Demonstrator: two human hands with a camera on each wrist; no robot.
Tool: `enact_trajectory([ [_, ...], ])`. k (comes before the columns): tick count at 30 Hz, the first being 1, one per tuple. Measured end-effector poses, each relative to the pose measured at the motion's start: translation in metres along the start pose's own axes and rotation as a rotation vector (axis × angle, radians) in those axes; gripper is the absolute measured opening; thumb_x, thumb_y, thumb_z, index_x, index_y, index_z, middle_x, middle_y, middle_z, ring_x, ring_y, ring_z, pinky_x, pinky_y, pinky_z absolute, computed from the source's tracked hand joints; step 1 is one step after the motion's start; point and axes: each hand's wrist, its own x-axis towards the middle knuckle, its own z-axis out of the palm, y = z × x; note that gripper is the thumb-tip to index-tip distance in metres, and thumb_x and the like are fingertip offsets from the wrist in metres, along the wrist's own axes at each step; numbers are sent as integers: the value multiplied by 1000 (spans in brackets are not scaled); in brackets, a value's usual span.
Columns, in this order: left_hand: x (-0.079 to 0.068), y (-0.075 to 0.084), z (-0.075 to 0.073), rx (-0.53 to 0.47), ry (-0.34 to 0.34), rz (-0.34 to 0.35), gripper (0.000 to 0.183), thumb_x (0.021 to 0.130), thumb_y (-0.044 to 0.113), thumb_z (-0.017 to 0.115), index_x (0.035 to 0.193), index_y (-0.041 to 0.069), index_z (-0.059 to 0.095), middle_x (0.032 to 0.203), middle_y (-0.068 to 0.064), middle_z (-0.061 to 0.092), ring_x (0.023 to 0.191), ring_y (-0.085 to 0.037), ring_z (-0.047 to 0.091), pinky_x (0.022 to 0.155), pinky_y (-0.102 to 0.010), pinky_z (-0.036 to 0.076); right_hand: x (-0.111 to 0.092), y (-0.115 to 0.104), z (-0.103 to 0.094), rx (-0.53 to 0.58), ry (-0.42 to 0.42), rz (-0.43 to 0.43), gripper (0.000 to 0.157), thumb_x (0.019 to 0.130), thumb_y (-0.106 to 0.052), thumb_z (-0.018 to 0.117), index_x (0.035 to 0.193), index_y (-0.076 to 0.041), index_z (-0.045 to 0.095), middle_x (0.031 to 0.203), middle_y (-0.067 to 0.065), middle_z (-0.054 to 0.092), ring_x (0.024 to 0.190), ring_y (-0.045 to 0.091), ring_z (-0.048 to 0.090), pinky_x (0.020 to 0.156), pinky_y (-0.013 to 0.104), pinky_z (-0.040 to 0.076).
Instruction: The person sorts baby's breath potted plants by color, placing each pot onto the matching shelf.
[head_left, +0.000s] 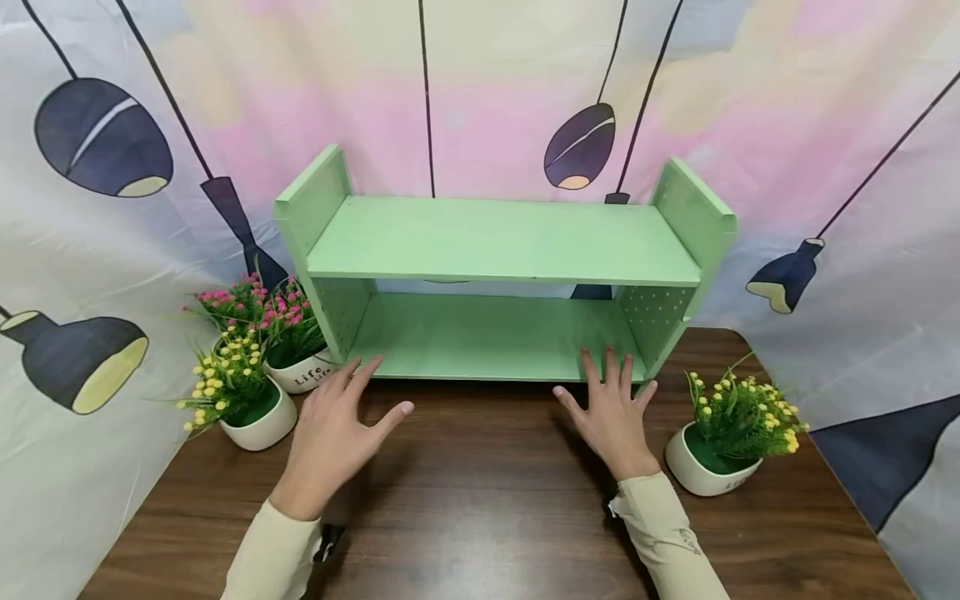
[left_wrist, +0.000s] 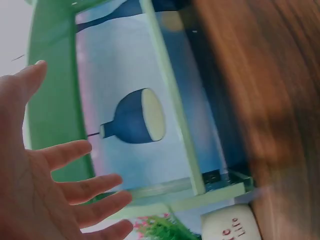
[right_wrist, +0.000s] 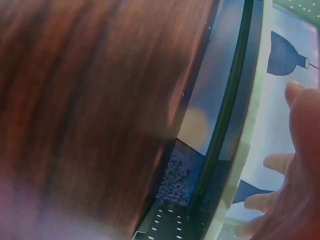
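A light green two-tier shelf point(head_left: 495, 237) with raised side panels stands at the back of the wooden table. My left hand point(head_left: 333, 433) is spread, its fingertips close to the lower board's front left corner and the thumb pointing inward. Over on the other side, my right hand point(head_left: 611, 417) has its fingers spread and overlaps the front right part of the lower board. Neither hand holds anything. The left wrist view has the left palm point(left_wrist: 60, 195) facing the shelf frame point(left_wrist: 55, 115). In the right wrist view, straight fingers reach past a pale green board edge point(right_wrist: 252, 120).
Left of the shelf stand a white pot point(head_left: 258, 423) of yellow flowers and a white lettered pot point(head_left: 303, 375) of pink flowers. Another yellow-flowered pot point(head_left: 705, 468) sits beside my right wrist. A curtain point(head_left: 495, 100) printed with lamps hangs behind the table point(head_left: 480, 517).
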Motion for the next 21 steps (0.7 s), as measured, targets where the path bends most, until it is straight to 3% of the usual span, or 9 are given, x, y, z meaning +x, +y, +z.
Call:
enact_trajectory([
  [6,-12,-3,-22,-64,10,-44,80,95,63,71,156,14,52,147,-27,58,132,-52,53,102,-71,43,0,0,-2,7,-1,-2,86,102,-65,58,167,-17,30,171,28,17,158,55,5,110,89,1],
  [10,-21,-12,-33,-66,11,-113,76,97,62,69,153,11,55,141,-25,63,126,-48,59,91,-69,50,-1,0,-2,-3,8,-6,87,100,-64,61,167,-16,31,170,29,19,157,56,7,110,89,3],
  [15,-33,-34,-39,-45,17,-235,65,101,56,66,148,12,59,127,-23,69,110,-43,67,71,-65,53,-3,1,-2,-11,15,-12,88,100,-62,64,167,-17,30,169,30,20,157,57,8,109,89,7],
  [21,-51,-64,-42,-33,16,-372,51,103,54,63,122,9,76,107,-16,78,95,-40,73,67,-57,52,-5,-1,-3,10,30,-12,86,99,-57,68,166,-16,32,169,29,22,157,56,9,110,89,7],
])
